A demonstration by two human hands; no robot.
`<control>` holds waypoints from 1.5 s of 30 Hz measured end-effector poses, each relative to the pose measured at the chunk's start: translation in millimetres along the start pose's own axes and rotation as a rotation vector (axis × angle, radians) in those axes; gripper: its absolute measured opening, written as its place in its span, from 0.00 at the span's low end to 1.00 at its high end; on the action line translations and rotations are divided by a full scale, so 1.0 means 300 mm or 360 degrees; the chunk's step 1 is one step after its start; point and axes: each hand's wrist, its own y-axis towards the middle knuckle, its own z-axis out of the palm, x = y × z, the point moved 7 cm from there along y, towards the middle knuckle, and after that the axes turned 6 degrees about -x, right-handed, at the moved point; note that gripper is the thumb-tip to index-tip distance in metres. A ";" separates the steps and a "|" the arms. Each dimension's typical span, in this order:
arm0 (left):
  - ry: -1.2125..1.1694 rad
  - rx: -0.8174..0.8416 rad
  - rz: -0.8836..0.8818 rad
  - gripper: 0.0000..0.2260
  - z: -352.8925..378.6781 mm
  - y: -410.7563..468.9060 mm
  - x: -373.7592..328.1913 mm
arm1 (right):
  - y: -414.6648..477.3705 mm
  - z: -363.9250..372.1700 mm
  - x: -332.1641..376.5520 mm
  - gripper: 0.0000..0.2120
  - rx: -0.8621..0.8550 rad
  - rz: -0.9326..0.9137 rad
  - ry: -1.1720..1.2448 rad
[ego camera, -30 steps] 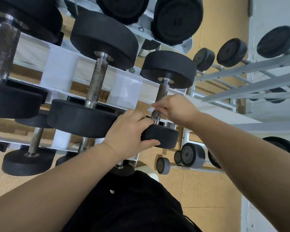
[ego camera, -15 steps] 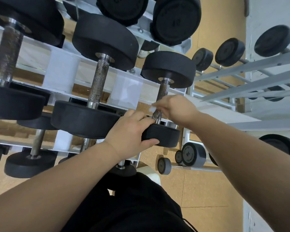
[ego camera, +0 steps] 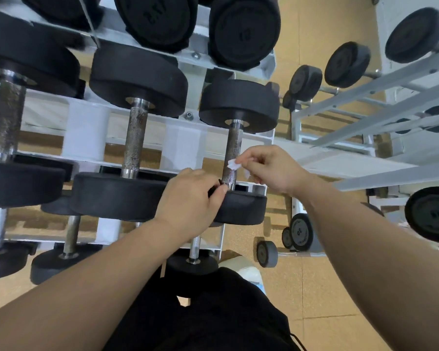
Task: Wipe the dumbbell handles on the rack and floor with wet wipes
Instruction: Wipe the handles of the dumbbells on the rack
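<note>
Head view: looks down on a tan speckled floor (ego camera: 327, 279), with a white rack (ego camera: 84, 133) across the left and middle carrying tiers of black dumbbells, handles running near to far. Shows a second white rack (ego camera: 395, 79) at the right with smaller dumbbells along its rails, and small round weights (ego camera: 300, 231) low by its foot.

Finds the dumbbell (ego camera: 240, 105) under work at the right end of the middle tier, lying across the rack's rails. Has one black head far, one near, and a knurled metal handle (ego camera: 233, 148) bare between them.

Grips the near head with the left hand (ego camera: 190, 198): fingers curled over the head's top edge just beside the base of the handle, thumb pressed on the rim.

Pinches a small crumpled white wet wipe (ego camera: 233, 163) in the right hand (ego camera: 271, 168), thumb and fingertips drawn together on it, other fingers loosely bent. Holds the wet wipe at the right side of the handle, in its near half and just beyond the left hand's fingers. Seems to touch the metal, though blur leaves the contact unsure.

Has a larger dumbbell (ego camera: 134, 138) just left on the same tier, its near head beside the left hand.

Takes in both bare forearms reaching from the near edge, and black clothing (ego camera: 213, 315) at the bottom middle.
</note>
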 end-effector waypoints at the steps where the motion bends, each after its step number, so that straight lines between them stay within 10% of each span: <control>1: 0.0014 -0.0009 -0.0068 0.19 0.004 0.012 -0.004 | -0.010 -0.006 -0.019 0.07 -0.0045 0.0047 0.0134; 9: -0.0308 -0.0323 -0.1013 0.25 0.090 0.041 -0.008 | 0.014 0.061 -0.117 0.01 -0.0146 0.0073 0.0738; 15: -0.0261 -0.0568 -0.0860 0.31 0.090 0.040 -0.015 | 0.112 0.035 -0.136 0.10 -0.0466 0.0072 0.0983; 26: -0.0254 -0.0630 -0.0872 0.31 0.077 0.038 -0.047 | 0.079 0.112 -0.166 0.09 -0.0155 -0.0169 0.0979; 34: -0.0253 -0.0639 -0.0883 0.31 0.082 0.038 -0.043 | 0.144 0.052 -0.123 0.10 -0.0645 -0.0022 0.1156; 45: -0.0263 -0.0625 -0.0893 0.28 0.089 0.039 -0.022 | 0.092 0.071 -0.147 0.04 -0.0333 -0.0276 0.1019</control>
